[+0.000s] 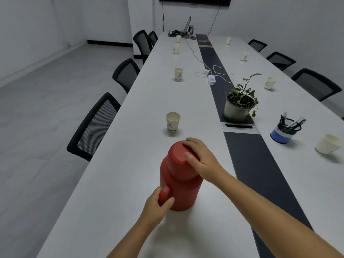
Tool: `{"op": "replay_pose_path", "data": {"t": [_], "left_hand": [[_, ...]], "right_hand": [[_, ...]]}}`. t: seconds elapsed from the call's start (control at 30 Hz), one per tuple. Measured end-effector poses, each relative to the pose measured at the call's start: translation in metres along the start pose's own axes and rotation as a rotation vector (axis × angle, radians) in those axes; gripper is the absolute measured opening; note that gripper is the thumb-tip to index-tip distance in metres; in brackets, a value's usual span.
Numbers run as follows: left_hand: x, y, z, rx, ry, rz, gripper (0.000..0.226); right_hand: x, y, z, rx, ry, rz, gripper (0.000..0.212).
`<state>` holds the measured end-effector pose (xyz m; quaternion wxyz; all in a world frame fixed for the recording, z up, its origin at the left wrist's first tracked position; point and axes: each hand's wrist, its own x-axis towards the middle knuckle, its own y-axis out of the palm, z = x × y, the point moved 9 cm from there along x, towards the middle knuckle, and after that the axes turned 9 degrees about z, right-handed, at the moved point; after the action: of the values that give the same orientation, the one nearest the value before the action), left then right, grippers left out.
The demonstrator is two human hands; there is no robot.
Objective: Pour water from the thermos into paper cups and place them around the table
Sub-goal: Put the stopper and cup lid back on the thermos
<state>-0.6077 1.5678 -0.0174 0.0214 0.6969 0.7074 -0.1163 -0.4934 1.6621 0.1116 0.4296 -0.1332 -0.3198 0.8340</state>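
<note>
Room: long white desk (130, 108) with a dark centre strip, black mesh chairs down both sides, grey walls all round.
Thermos: tall red plastic thermos (179, 181) standing upright on the near end of the desk, lid on, side handle turned toward the person.
Left hand: left hand (158, 207) has its grip curled round that side handle low on the body, thumb lying across the front.
Right hand: right hand (200, 158) sits on top, fingers wrapped over the red round lid (179, 151) and pinching its rim.
Step in hand: looks like work on the lid, opening or closing, I cannot tell which.
How to do it well: keep the left grip firm so the body doesn't spin, turn the lid square to the neck, hold the thermos flat on the desk until the lid is settled.
Nearest cup: white paper cup with a dark logo (172, 121) stands just beyond the thermos, upright; whether it holds water I cannot tell.
Other cups: more white paper cups line both long edges, spaced by the chairs, so the placing seems well along.
Extras: green potted plant (240, 103) and a blue pen holder (283, 130) sit to the right, well apart from the thermos.
</note>
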Motion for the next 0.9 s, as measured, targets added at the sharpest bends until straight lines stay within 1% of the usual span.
{"op": "replay_pose_path", "data": {"t": [0.07,0.1,0.17,0.23,0.27,0.33,0.37,0.43,0.47,0.5,0.53,0.57,0.6,0.63,0.67,0.7,0.73,0.8,0.9], "left_hand": [[-0.001,-0.001,0.005,-0.031,0.003,-0.057,0.024],[0.000,-0.002,0.009,-0.023,-0.001,-0.093,0.025],[0.004,-0.006,0.016,-0.010,-0.017,-0.170,0.031],[0.007,-0.011,0.022,-0.055,-0.059,-0.251,0.031],[0.008,-0.011,0.026,-0.082,-0.077,-0.284,0.024],[0.009,-0.010,0.032,-0.135,-0.119,-0.338,0.013],[0.009,-0.010,0.035,-0.173,-0.140,-0.362,0.011],[0.009,-0.014,0.035,-0.239,-0.155,-0.401,0.013],[0.010,-0.016,0.031,-0.253,-0.140,-0.389,0.010],[0.012,-0.019,0.027,-0.259,-0.128,-0.369,0.007],[0.013,-0.024,0.025,-0.258,-0.121,-0.350,0.010],[0.015,-0.029,0.023,-0.258,-0.109,-0.332,0.012],[0.017,-0.033,0.021,-0.253,-0.098,-0.314,0.016],[0.019,-0.037,0.020,-0.240,-0.094,-0.299,0.026],[0.021,-0.040,0.018,-0.228,-0.086,-0.276,0.033],[0.022,-0.040,0.017,-0.226,-0.077,-0.252,0.031],[0.022,-0.040,0.016,-0.225,-0.076,-0.237,0.030],[0.021,-0.039,0.017,-0.231,-0.083,-0.245,0.029],[0.020,-0.041,0.017,-0.250,-0.073,-0.329,0.024]], "right_hand": [[-0.011,-0.005,-0.034,0.324,0.092,-0.087,0.022],[-0.016,-0.004,-0.058,0.470,0.171,-0.127,0.021],[-0.025,0.008,-0.103,0.649,0.351,-0.167,0.027],[-0.026,0.027,-0.129,0.745,0.461,-0.121,0.027],[-0.024,0.037,-0.135,0.773,0.486,-0.077,0.027],[-0.014,0.054,-0.140,0.836,0.510,-0.012,0.030],[-0.008,0.061,-0.144,0.871,0.508,0.010,0.034],[0.002,0.071,-0.148,0.922,0.474,0.077,0.042],[0.005,0.076,-0.146,0.929,0.442,0.135,0.041],[0.007,0.079,-0.142,0.909,0.392,0.197,0.035],[0.006,0.080,-0.138,0.871,0.330,0.245,0.027],[0.003,0.081,-0.133,0.847,0.265,0.299,0.027],[-0.001,0.085,-0.132,0.827,0.216,0.364,0.035],[-0.006,0.090,-0.132,0.793,0.177,0.435,0.049],[-0.009,0.094,-0.133,0.735,0.152,0.495,0.068],[-0.010,0.095,-0.133,0.650,0.123,0.520,0.086],[-0.009,0.093,-0.134,0.558,0.095,0.512,0.100],[-0.003,0.090,-0.134,0.467,0.065,0.469,0.111],[0.006,0.090,-0.127,0.457,0.038,0.446,0.112]]}}
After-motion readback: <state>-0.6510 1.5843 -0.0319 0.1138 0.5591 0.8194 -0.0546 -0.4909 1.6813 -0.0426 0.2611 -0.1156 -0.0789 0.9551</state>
